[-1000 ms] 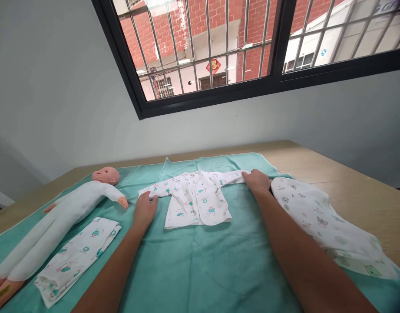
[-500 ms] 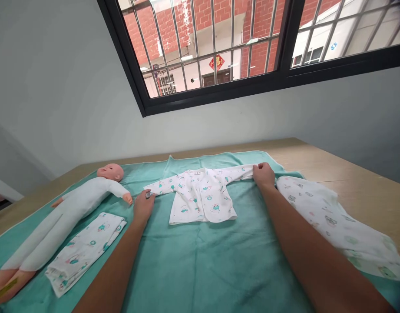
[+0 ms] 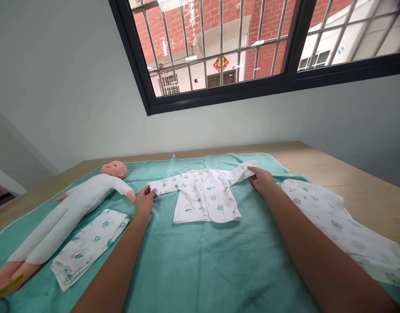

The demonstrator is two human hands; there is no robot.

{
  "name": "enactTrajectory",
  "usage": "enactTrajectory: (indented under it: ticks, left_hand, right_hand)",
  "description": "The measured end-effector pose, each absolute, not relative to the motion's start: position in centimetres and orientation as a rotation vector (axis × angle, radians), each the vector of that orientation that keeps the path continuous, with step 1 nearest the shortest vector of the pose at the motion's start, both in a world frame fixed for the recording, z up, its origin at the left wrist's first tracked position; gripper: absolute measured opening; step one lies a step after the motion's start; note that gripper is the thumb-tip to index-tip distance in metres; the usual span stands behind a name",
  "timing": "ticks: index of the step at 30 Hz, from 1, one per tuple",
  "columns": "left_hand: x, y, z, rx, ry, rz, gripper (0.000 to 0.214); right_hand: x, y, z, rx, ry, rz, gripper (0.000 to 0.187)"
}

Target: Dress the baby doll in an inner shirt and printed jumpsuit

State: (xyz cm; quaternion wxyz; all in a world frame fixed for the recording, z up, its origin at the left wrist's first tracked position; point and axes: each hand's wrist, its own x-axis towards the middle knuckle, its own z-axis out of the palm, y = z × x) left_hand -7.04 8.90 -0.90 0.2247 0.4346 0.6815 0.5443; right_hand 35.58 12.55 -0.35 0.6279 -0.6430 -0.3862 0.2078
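A small white baby shirt [image 3: 206, 198] with a green and pink print lies spread on a green cloth [image 3: 200, 261], front side up, sleeves stretched outward. My left hand [image 3: 145, 202] pinches the cuff of the sleeve on the left. At the other sleeve, my right hand [image 3: 261, 179] has thumb and fingers closed near the cuff, whose end sticks out beyond the fingers and angles upward. Left of my left forearm lie folded baby pants [image 3: 92, 248] in a matching print. Farther left, a baby doll [image 3: 85, 198] in a white bodysuit lies on its back.
A white printed cloth [image 3: 336, 221] lies bunched to the right, partly behind my right forearm. The wooden table [image 3: 359, 187] shows around the green cloth. Behind it stand a grey wall [image 3: 232, 126] and a barred window with a dark frame [image 3: 219, 89].
My right hand has shifted its hold inward along the sleeve, so the cuff end now shows and tilts up. The left hand still holds its cuff. The whole view has shifted slightly.
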Motion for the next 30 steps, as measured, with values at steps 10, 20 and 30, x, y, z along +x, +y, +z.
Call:
enactTrajectory:
  ticks: [10, 20, 30]
  left_hand:
    - [-6.3, 8.2, -0.6, 1.450, 1.967, 1.350, 0.026]
    - [-6.2, 8.1, -0.5, 1.454, 1.961, 1.449, 0.027]
    - [-3.1, 6.9, 2.8, 1.519, 1.833, 1.746, 0.030]
  right_hand:
    - [20.6, 7.4, 1.6, -1.229, -2.024, 0.430, 0.030]
    - [23.0, 7.9, -0.1, -1.337, -2.304, 0.181, 0.056]
    - [23.6, 8.0, -1.2, -1.559, -2.237, 0.328, 0.058]
